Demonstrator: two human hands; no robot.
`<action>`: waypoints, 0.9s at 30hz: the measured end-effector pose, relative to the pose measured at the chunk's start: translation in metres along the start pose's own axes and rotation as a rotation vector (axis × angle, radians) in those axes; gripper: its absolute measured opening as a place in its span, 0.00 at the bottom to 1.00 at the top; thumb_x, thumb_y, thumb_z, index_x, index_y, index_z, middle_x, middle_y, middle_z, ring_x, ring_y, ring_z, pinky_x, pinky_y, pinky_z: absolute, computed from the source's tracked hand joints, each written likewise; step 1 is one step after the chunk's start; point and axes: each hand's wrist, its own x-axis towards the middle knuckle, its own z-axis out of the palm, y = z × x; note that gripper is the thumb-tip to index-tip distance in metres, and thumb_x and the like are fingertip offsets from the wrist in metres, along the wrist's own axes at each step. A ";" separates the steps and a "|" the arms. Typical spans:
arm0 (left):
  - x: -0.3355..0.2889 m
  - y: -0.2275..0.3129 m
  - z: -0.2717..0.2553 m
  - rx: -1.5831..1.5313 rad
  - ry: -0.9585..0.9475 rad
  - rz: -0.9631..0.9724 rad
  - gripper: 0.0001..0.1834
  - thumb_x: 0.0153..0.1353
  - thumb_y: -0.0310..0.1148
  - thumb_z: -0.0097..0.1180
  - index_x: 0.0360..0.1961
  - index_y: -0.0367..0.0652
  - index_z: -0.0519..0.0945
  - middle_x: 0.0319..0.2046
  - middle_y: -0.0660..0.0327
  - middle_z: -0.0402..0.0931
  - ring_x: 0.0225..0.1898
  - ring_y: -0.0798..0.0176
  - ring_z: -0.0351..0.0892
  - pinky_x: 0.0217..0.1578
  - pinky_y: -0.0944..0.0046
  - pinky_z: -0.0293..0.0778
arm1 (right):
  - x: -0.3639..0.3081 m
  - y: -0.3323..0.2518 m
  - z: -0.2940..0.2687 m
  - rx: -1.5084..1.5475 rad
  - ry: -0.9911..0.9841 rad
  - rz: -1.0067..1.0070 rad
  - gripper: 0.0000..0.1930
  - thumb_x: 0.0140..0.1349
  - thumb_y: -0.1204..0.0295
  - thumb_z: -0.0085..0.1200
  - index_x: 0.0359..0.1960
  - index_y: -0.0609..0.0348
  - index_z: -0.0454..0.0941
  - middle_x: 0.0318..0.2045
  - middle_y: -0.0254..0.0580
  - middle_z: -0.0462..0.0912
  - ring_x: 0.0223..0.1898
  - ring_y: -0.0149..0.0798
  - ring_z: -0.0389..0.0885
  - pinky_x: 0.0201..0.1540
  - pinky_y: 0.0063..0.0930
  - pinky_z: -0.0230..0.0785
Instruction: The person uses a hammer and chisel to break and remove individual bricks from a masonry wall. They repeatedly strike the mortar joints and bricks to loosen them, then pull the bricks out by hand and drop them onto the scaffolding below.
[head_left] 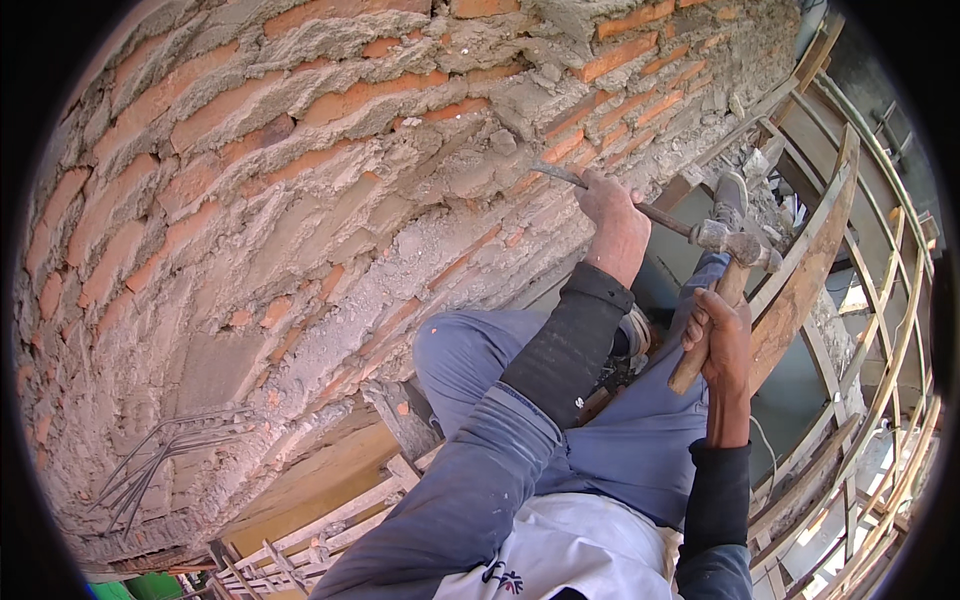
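My left hand (612, 222) is wrapped round a long metal chisel (665, 218), whose tip is at the rough brick wall (360, 190). Lower and to the right, my right hand (716, 335) grips the wooden handle of a hammer (738, 246). The hammer's dusty metal head lies at the rear end of the chisel; whether they touch is hard to tell. Crumbly grey mortar covers much of the wall between courses of orange brick.
Bamboo and timber scaffolding (890, 400) runs along the right side, with a broad wooden plank (800, 290) near my right hand. Bent steel bars (150, 465) stick out of the wall at lower left. Rubble (765, 165) lies beyond my shoe (730, 195).
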 end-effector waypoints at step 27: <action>-0.021 0.029 -0.064 0.247 -0.102 -0.052 0.21 0.69 0.53 0.53 0.32 0.46 0.68 0.17 0.72 0.53 0.14 0.74 0.50 0.13 0.70 0.51 | -0.005 0.051 0.026 0.245 -0.130 0.115 0.17 0.68 0.67 0.56 0.49 0.67 0.67 0.46 0.57 0.78 0.33 0.42 0.85 0.33 0.32 0.85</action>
